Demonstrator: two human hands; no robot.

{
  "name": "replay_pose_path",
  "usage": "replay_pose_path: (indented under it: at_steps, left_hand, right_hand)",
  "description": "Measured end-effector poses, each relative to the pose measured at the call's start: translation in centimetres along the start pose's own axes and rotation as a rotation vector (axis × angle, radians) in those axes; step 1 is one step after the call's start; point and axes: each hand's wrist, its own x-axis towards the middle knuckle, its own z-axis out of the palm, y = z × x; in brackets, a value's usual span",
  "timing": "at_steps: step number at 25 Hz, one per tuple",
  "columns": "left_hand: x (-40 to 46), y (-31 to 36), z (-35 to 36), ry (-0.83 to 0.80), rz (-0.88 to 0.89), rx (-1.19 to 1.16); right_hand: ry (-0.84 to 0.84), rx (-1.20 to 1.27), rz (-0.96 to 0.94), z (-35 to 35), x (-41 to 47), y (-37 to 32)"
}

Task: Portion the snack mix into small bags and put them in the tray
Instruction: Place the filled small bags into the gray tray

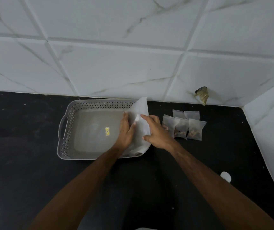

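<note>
- Left hand (126, 130) and right hand (156, 131) are both gripping one large bag (142, 113) over one tray (66, 130);
- five small bags (182, 125) are lying just beside the tray.

You have a black desk (25, 163) flecked with pale specks, backed by white marble-veined wall tiles (116, 67). A broken hole (202, 94) gapes low in one tile, and a small white disc (225, 176) lies on the desk at right.
</note>
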Motion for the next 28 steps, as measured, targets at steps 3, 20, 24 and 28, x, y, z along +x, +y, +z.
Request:
replay_pose_path:
  at_steps: [3,20,24,28]
  left_hand:
    - [0.4,1.1,1.9,-0.043,-0.031,0.095]
    - [-2.9,7.7,2.1,-0.002,0.566,0.263]
    - [-3.6,6.1,0.8,0.003,0.494,0.295]
    - [-3.9,6.0,0.1,0.020,0.449,0.312]
  right_hand:
    - [0.027,0.090,0.002,0.4,-0.3,0.8]
    - [0.268,-0.528,0.266,-6.8,2.6,8.5]
    - [0.229,-0.436,0.301,-7.3,3.1,8.6]
    - [0.173,-0.251,0.222,-8.5,2.4,8.3]
